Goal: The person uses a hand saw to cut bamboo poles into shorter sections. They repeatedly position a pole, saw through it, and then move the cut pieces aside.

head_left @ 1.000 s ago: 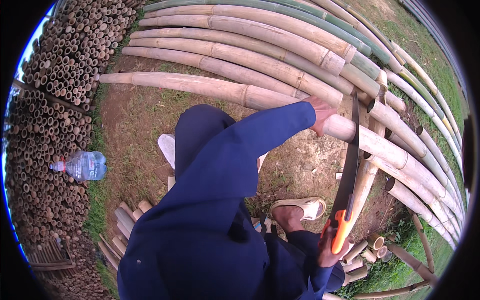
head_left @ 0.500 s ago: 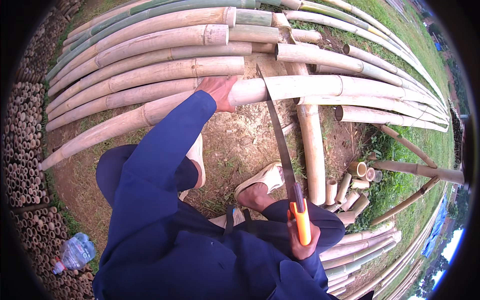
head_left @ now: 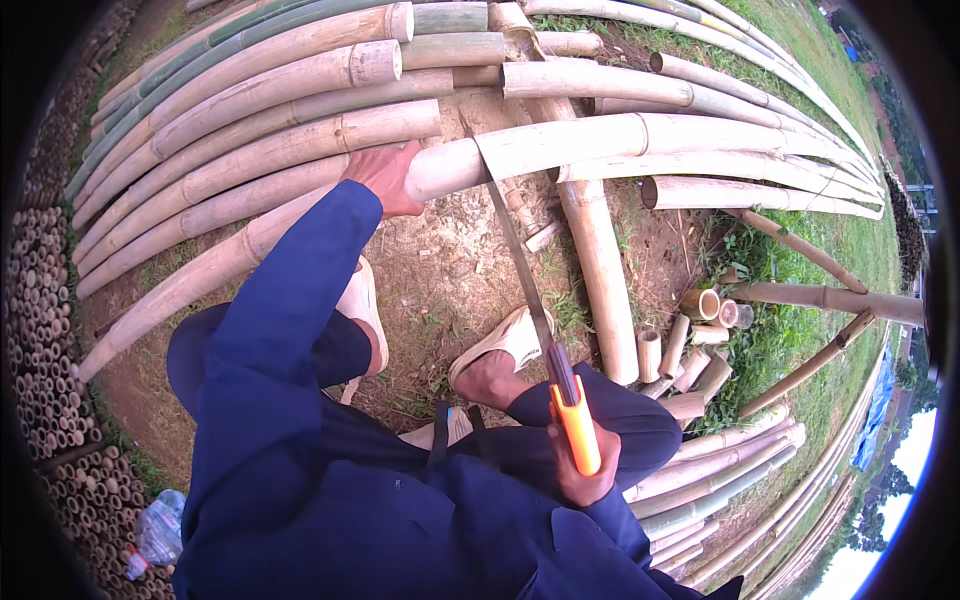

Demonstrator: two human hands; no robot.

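A pale bamboo pole (head_left: 570,143) runs across in front of me, from the lower left to the far right. My left hand (head_left: 385,180) is wrapped round it, left of the spot where the handsaw (head_left: 517,258) crosses it. The blade lies across the pole at a steep slant, its tip just beyond the far side. How deep the teeth sit is hard to tell. My right hand (head_left: 585,462) is closed round the saw's orange and black handle, close to my right knee.
A thick bamboo log (head_left: 600,265) lies crosswise beneath the pole. More poles (head_left: 300,135) lie in rows beyond. Short bamboo offcuts (head_left: 675,345) are heaped at the right. Stacked cut bamboo (head_left: 50,360) and a plastic bottle (head_left: 160,530) are at the left.
The whole view has shifted, so the scene sits further left and higher. Against the pole, the saw has been drawn back toward me. My left hand keeps its hold.
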